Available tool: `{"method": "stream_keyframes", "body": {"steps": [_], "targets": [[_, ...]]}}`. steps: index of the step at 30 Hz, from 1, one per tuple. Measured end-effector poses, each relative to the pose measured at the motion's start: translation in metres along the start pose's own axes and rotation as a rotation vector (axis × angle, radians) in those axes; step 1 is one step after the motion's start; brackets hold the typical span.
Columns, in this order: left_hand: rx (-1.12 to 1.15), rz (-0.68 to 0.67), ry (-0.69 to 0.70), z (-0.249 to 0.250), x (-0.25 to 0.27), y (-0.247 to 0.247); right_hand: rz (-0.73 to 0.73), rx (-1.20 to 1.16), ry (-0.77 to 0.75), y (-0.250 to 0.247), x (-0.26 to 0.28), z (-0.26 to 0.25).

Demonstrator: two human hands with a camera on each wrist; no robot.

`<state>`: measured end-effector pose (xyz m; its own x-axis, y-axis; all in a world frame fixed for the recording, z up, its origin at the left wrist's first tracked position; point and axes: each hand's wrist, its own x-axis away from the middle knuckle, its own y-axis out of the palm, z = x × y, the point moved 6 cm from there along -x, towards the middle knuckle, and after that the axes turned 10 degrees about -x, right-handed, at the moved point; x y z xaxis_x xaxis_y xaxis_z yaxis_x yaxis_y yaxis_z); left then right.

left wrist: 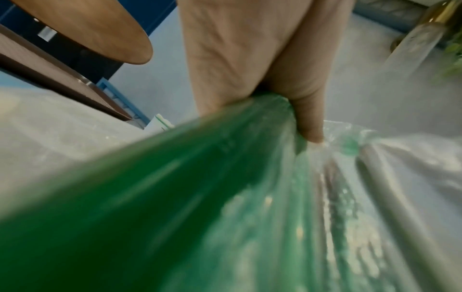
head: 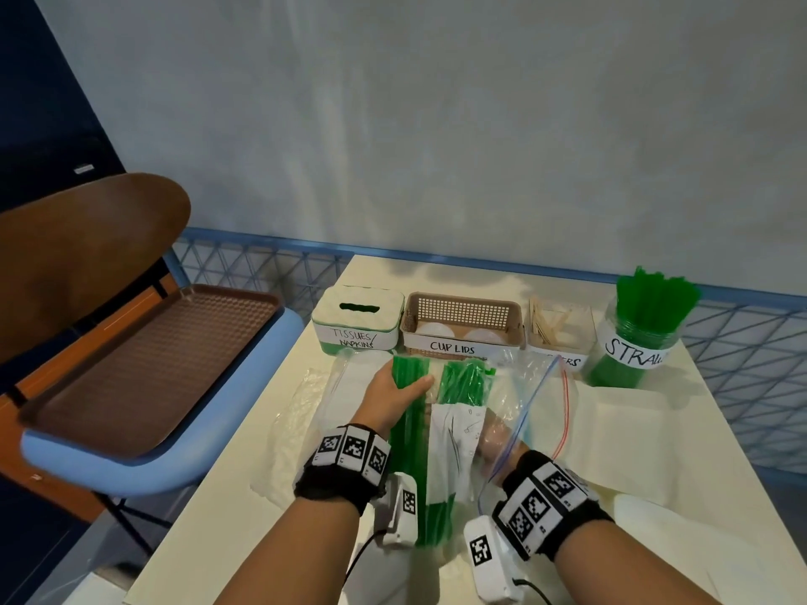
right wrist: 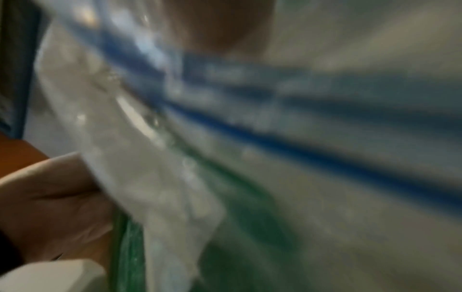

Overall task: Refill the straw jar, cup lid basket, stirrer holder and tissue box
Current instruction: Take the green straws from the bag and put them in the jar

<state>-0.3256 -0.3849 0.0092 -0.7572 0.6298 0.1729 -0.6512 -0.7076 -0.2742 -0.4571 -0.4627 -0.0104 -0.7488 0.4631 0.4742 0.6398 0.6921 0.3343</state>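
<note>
Straws (head: 404,451) are being taken out of the clear zip bag (head: 515,399), in front of the well-filled straw jar (head: 633,342).
Left hand (head: 395,397) grips a green bundle; right hand (head: 495,438) is inside the bag, its grip hidden. Next, I judge: carry the bundle upright to the jar.

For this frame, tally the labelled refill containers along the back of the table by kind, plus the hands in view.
Tissue box: 1
Cup lid basket: 1
Stirrer holder: 1
Straw jar: 1
Hands: 2, the left hand gripping a bundle of green straws, the right hand inside the zip bag
Total: 6
</note>
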Motion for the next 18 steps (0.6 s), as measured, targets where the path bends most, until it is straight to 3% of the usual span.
{"method": "stream_keyframes", "body": {"steps": [8,18], "targets": [[0.056,0.232,-0.076,-0.014,-0.012,-0.033,-0.038,-0.25,-0.083,-0.006,0.004,-0.028],[-0.116,0.313,-0.1,-0.024,-0.018,-0.031,0.325,-0.427,-0.193,-0.055,0.0,-0.043]]}}
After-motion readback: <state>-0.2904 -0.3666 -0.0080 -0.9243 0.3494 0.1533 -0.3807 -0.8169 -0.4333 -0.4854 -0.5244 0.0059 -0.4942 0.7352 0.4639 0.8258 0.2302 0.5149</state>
